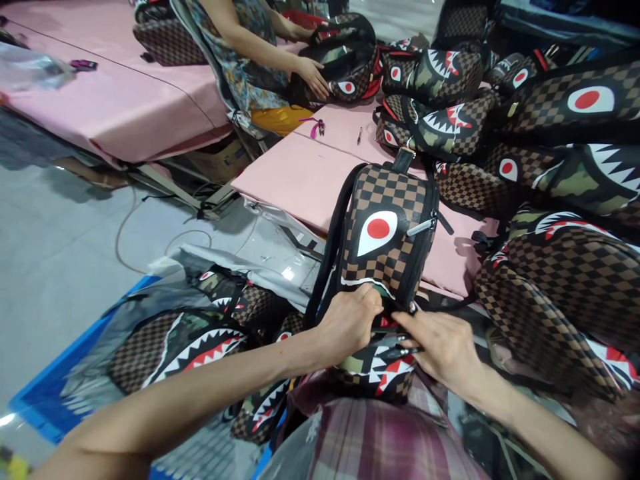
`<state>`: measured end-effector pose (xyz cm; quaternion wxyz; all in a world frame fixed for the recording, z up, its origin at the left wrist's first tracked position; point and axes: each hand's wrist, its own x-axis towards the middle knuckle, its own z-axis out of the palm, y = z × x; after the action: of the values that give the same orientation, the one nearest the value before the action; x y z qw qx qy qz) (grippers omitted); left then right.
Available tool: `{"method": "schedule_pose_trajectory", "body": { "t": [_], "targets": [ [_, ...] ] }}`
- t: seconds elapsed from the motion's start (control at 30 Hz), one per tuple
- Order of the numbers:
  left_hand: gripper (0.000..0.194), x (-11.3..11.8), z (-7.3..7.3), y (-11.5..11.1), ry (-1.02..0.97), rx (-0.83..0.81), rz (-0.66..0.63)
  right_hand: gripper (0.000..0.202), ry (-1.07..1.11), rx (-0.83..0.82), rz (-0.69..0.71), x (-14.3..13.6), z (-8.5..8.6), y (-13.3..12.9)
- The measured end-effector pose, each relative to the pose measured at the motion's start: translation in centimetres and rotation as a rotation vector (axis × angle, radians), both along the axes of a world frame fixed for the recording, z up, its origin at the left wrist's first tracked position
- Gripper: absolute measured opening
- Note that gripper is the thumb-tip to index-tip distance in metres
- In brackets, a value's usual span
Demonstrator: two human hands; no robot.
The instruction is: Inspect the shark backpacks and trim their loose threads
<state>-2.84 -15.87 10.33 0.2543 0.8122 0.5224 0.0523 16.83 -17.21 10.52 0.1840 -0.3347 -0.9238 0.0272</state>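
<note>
A brown-and-black checkered backpack [390, 193] with a red-and-white eye patch stands against my body at the table's edge, its shark-teeth lower part nearest me. My left hand [353, 320] is closed in a fist on the bag's front, just below the white trim line. Beside it, my right hand [443, 343] has its fingers bent and pressed at a dark opening with red inside. Small dark shiny pieces show under the right fingers; I cannot tell whether they are zipper pulls or a tool. A metal zipper pull [423, 227] hangs on the bag's right side.
Similar backpacks [565, 267] are heaped on the right and back of the pink table [300, 177]. Small snips [320, 128] lie on it. A blue crate [55, 393] with bagged backpacks stands low left. Across the table, a person's hand [313, 77] rests on another backpack.
</note>
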Motion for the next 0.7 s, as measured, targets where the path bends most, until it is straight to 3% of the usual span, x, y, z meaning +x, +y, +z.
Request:
{"method": "schedule_pose_trajectory", "body": {
  "t": [0.1,0.2,0.5,0.7],
  "targets": [
    [0.018,0.0,0.0,-0.1,-0.042,-0.011,0.028,0.036,-0.081,-0.058,-0.205,0.5,2.0,-0.2],
    [0.016,0.0,-0.2,-0.2,-0.072,-0.011,0.048,0.026,-0.139,-0.084,-0.3,0.3,3.1,-0.4],
    [0.018,0.0,-0.4,-0.6,-0.07,-0.003,0.061,0.022,-0.303,-0.03,-0.281,-2.9,3.7,0.0],
    [0.016,0.1,-1.1,-0.8,-0.131,0.037,0.069,0.019,-0.331,-0.12,-0.25,-3.4,4.0,0.4]
  ]
}}
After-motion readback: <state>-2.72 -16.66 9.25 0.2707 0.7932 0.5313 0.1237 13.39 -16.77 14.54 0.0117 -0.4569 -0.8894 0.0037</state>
